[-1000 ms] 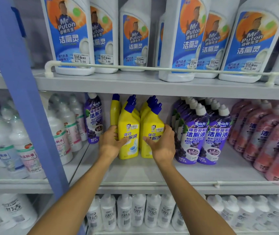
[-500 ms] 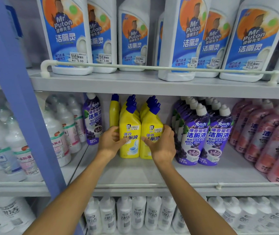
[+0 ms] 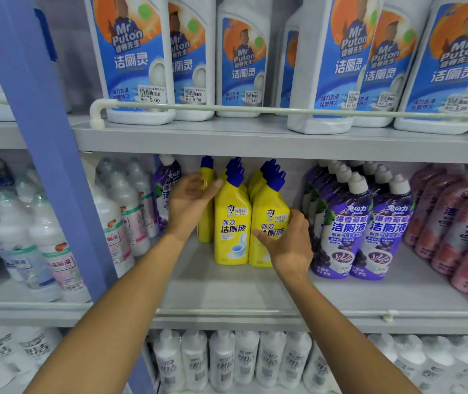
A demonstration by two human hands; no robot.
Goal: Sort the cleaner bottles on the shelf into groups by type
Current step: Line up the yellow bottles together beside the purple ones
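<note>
Grouping of yellow bottles on the middle shelf seems in hand: right hand curls its fingers round the front right bottle, left hand, fingers loosely spread, hovers by the stray yellow bottle (half hidden behind it), which next needs gripping.

Middle shelf, left to right: clear plastic bottles with white caps just past the blue metal upright, then one purple plastic bottle with a white cap. Next come the yellow plastic bottles with blue caps in two rows running front to back, with a single yellow bottle just left of them. After that, rows of purple white-capped bottles, and pink plastic bottles at the right end. Left hand is in front of that single one, right hand is on the front-right yellow one's right side. Big white plastic jugs on the shelf above, small white bottles below.
</note>
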